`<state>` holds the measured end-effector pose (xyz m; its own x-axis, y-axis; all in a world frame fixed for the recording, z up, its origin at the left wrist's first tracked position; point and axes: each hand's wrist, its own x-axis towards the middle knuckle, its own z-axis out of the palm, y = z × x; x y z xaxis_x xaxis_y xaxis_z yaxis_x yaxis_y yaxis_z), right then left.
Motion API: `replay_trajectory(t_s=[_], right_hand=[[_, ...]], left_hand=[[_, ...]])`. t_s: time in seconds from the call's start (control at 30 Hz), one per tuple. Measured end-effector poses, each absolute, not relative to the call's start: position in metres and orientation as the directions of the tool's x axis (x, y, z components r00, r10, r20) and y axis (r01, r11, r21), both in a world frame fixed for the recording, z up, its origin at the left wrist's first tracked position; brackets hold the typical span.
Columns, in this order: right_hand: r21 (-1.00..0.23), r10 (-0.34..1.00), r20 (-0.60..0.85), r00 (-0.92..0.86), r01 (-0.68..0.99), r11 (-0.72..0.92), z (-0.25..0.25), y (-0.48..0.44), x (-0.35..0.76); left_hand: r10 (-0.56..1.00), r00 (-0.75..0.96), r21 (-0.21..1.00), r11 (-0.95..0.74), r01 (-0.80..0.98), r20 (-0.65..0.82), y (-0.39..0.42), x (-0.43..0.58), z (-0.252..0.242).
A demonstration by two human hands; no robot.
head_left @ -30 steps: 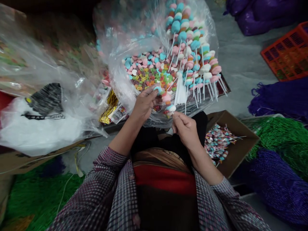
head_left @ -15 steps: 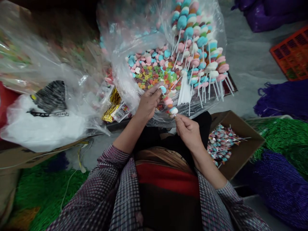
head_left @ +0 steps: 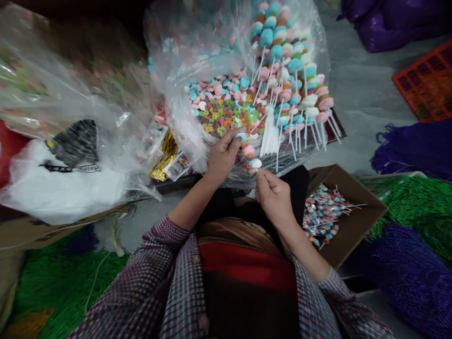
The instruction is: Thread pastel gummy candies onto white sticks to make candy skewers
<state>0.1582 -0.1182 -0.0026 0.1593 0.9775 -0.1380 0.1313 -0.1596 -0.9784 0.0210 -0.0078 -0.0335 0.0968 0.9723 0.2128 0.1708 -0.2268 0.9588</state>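
Hovering near plastic edge point(head_left: 233, 180): candy skewer point(head_left: 248, 150)

A small candy workshop, by the look of it, stocked on every side!
Here we are: loose candies point(head_left: 222, 113) heaped in bulk on clear plastic point(head_left: 176, 99), candy skewers point(head_left: 282, 56) piled right alongside, a sheaf of white sticks point(head_left: 269, 136) between them, and over on the right a cardboard box point(head_left: 356, 230) holding a whole batch of sweets on sticks point(head_left: 323, 214)! Round the bare grey floor point(head_left: 363, 99), an orange crate point(head_left: 423, 80), a purple sack point(head_left: 391, 23), masses of green strands point(head_left: 416, 202).
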Motion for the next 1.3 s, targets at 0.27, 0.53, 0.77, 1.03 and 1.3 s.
replay_trajectory(t_s=[0.27, 0.53, 0.77, 1.03, 1.3], right_hand=[[-0.979, 0.987, -0.076, 0.14, 0.178, -0.101, -0.005, -0.11, 0.15], [-0.955, 0.997, -0.024, 0.079, 0.293, -0.046, -0.012, -0.088, 0.157], [-0.939, 0.995, -0.023, 0.096, 0.34, -0.054, 0.001, -0.081, 0.16], [-0.984, 0.978, -0.147, 0.151, 0.075, -0.159, 0.015, -0.073, 0.188], [-0.819, 0.813, 0.222, 0.539, 0.555, -0.145, 0.037, -0.017, 0.266]], left_hand=[[0.958, 0.062, 0.918, -0.287, 0.275, 0.281, -0.02, 0.027, -0.018], [0.992, -0.057, 0.993, -0.106, 0.06, 0.109, -0.005, 0.021, -0.026], [0.982, -0.155, 0.994, -0.108, 0.023, 0.11, 0.005, 0.007, -0.032], [0.992, -0.044, 0.991, -0.123, -0.06, 0.121, 0.009, -0.003, -0.038], [0.993, -0.067, 0.996, -0.094, -0.006, 0.094, 0.01, 0.0, -0.048]])
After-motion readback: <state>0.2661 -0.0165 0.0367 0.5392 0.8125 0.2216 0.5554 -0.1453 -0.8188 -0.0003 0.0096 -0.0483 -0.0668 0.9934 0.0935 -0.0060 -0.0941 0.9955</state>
